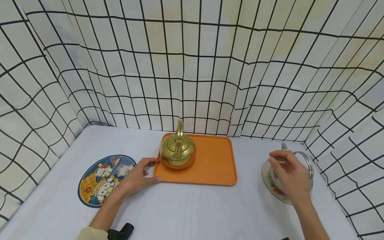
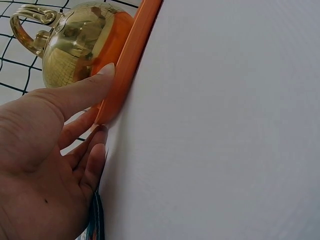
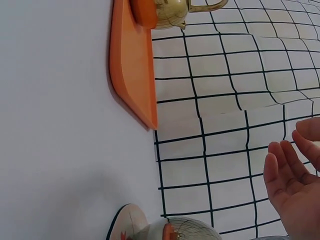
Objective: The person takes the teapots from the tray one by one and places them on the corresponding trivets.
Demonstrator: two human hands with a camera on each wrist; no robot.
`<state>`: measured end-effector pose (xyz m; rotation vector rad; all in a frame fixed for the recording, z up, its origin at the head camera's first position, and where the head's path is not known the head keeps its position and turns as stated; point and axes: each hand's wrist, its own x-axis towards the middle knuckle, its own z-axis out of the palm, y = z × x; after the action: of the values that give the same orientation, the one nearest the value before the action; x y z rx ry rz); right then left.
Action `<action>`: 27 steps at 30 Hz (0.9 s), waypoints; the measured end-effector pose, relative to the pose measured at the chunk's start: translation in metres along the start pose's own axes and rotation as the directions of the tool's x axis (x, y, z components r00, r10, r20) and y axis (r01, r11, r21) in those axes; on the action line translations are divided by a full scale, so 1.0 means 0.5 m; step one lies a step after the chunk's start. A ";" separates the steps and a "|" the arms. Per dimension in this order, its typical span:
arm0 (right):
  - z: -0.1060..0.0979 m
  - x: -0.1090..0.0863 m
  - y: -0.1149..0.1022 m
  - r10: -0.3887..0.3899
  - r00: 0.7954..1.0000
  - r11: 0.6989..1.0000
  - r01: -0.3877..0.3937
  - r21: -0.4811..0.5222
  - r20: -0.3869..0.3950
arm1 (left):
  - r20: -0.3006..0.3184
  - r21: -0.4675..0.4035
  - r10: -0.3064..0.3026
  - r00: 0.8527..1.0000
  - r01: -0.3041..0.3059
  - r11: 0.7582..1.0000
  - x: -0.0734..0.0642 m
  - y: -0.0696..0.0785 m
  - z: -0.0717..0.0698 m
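A shiny brass teapot [image 1: 177, 150] with an arched top handle stands upright on the left part of an orange rectangular tray [image 1: 214, 161]. My left hand [image 1: 136, 176] grips the tray's near left corner, thumb on the front rim and fingers along the left side. In the left wrist view, the thumb [image 2: 87, 92] presses against the orange rim below the teapot. My right hand [image 1: 292, 173] hovers over a whitish pot [image 1: 276, 178] with a metal handle [image 1: 310, 165], its fingers loosely curved around nothing. That hand hides much of the pot.
A round floral mat [image 1: 267, 176] lies under the pot. At the left is an oval cartoon placemat [image 1: 103, 180], partly covered by my left forearm. White cloth covers the table [image 1: 192, 210]. Black-gridded white curtains [image 1: 192, 66] enclose the back and sides.
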<state>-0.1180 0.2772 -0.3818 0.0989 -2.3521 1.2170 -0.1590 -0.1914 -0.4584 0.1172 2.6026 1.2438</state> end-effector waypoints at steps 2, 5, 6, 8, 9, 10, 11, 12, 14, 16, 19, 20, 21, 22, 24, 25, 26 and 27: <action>0.005 0.000 0.000 0.023 1.000 1.000 -0.023 -0.002 0.017 | 0.000 -0.002 0.000 1.000 0.000 1.000 0.000 0.001 -0.001; 0.013 -0.001 -0.001 0.064 0.997 0.998 -0.065 0.009 0.050 | 0.000 -0.002 0.005 1.000 -0.005 1.000 -0.001 0.002 -0.002; 0.016 -0.001 -0.001 0.070 0.996 0.997 -0.072 0.022 0.062 | 0.000 -0.001 0.002 1.000 -0.002 1.000 0.000 0.001 -0.002; 0.020 -0.003 0.000 0.088 0.992 0.995 -0.091 0.032 0.086 | 0.000 -0.001 -0.005 1.000 0.005 1.000 0.001 0.000 -0.001; 0.021 -0.003 0.001 0.091 0.991 0.995 -0.095 0.041 0.097 | 0.001 -0.001 -0.007 1.000 0.007 1.000 0.001 0.000 0.000; 0.023 -0.003 0.002 0.093 0.990 0.994 -0.098 0.047 0.107 | 0.001 -0.002 -0.007 1.000 0.007 1.000 0.002 -0.001 0.000; 0.025 -0.003 0.004 0.094 0.989 0.994 -0.101 0.050 0.116 | 0.002 -0.002 -0.009 1.000 0.009 1.000 0.002 -0.001 0.001; 0.026 -0.004 0.005 0.099 0.987 0.993 -0.106 0.048 0.123 | 0.001 -0.002 -0.014 1.000 0.014 1.000 0.002 -0.002 0.001; 0.030 -0.003 0.007 0.098 0.987 0.994 -0.104 0.041 0.130 | 0.001 -0.003 -0.009 1.000 0.009 1.000 0.001 -0.001 0.001; 0.035 -0.003 0.009 0.094 0.987 0.995 -0.099 0.030 0.130 | 0.000 0.001 -0.001 1.000 0.001 1.000 0.000 0.000 0.000; 0.042 -0.001 0.013 0.076 0.989 0.996 -0.081 0.033 0.129 | -0.003 0.005 0.005 1.000 -0.005 1.000 -0.001 0.000 0.000; 0.044 -0.001 0.014 0.074 0.988 0.996 -0.080 0.045 0.132 | -0.003 0.005 0.004 1.000 -0.004 1.000 -0.001 0.000 0.000; 0.046 -0.001 0.015 0.070 0.988 0.995 -0.078 0.055 0.136 | -0.004 0.005 0.003 1.000 -0.003 1.000 -0.001 0.000 0.000; 0.048 -0.001 0.015 0.067 0.988 0.995 -0.076 0.064 0.139 | -0.005 0.005 0.000 1.000 0.000 1.000 0.000 0.000 0.000; 0.051 0.000 0.017 0.061 0.987 0.993 -0.076 0.093 0.150 | -0.006 0.004 0.000 1.000 0.000 1.000 0.000 0.000 0.000; 0.052 0.000 0.018 0.059 0.986 0.992 -0.075 0.099 0.154 | -0.006 0.003 -0.002 1.000 0.002 1.000 0.000 0.000 0.000; 0.054 0.000 0.018 0.058 0.986 0.993 -0.074 0.094 0.157 | -0.005 0.001 -0.001 1.000 0.001 1.000 0.000 0.000 0.000; 0.055 0.000 0.019 0.056 0.986 0.994 -0.071 0.088 0.160 | -0.005 0.001 0.001 1.000 -0.001 1.000 0.000 0.000 0.000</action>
<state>-0.1315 0.2613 -0.4024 0.1574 -2.4488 1.3961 -0.1591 -0.1913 -0.4581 0.1156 2.6081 1.2444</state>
